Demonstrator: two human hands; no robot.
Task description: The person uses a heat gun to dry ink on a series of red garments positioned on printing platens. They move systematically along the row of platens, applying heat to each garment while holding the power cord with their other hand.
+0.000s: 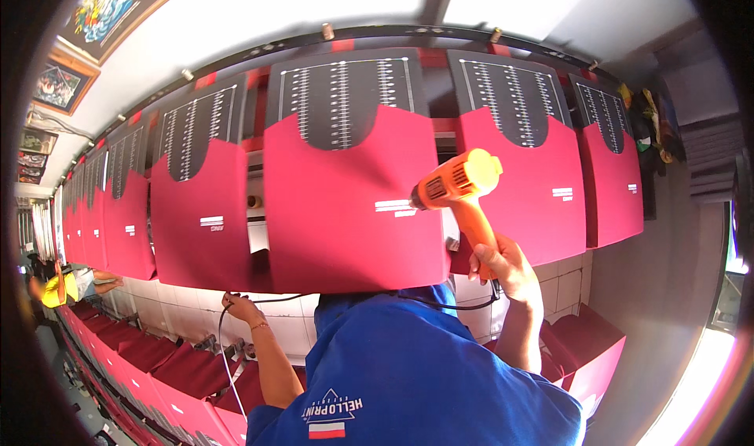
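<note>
My right hand [506,267] is wrapped round the handle of an orange heat gun [465,180]. The gun's nozzle faces left, above small white print [395,208] on a dark red garment panel [345,234]. That panel lies over a dark board [338,77] with white ruler-like marks; its curved neckline leaves the board's far end bare. Lower left, my left hand [245,309] is closed on a dark power cord [275,298]. The cord runs past my waist toward the gun's handle; another stretch hangs below my left hand.
More boards with red panels stand in a row to the left [200,210] and right [534,187], along a dark rail [377,31]. Behind me is a second row of red panels [188,375]. A person in yellow [59,291] is at the far left. A grey wall [652,289] stands right.
</note>
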